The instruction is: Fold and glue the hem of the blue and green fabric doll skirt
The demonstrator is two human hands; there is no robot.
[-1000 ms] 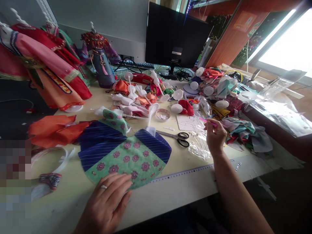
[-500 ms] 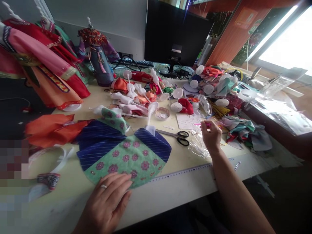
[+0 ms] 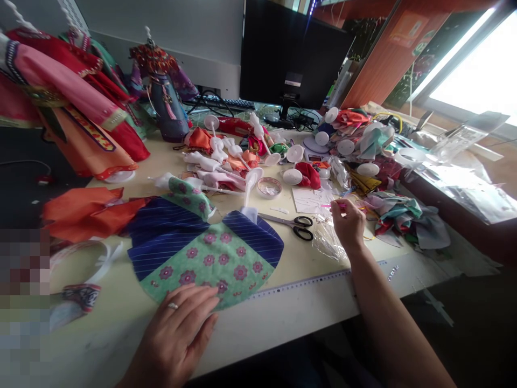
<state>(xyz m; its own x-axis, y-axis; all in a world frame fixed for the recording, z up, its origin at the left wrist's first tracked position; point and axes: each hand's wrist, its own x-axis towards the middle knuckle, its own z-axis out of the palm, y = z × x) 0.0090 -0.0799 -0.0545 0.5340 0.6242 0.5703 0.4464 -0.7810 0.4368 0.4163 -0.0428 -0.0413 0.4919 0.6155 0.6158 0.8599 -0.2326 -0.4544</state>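
Left hand [image 3: 180, 326] loosely flat, grasping nothing, on our rounded green-floral, navy-striped cloth [image 3: 224, 260], its one o'clock | right hand [image 3: 350, 225] pinching slim pink stick [image 3: 326, 205], cloth's two o'clock | cloth probably light, limp; we'd grip its edge

A cream table [image 3: 297, 258] bears floral cloth [image 3: 232, 258] and scissors [image 3: 291, 221]

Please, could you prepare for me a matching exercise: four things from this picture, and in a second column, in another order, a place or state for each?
1. Left hand
2. Right hand
3. Scissors
4. Ruler

A. along the near side of the desk
B. black-handled, untouched
C. over the green flowered cloth
D. holding a thin pink stick

Pairs: 1-C, 2-D, 3-B, 4-A
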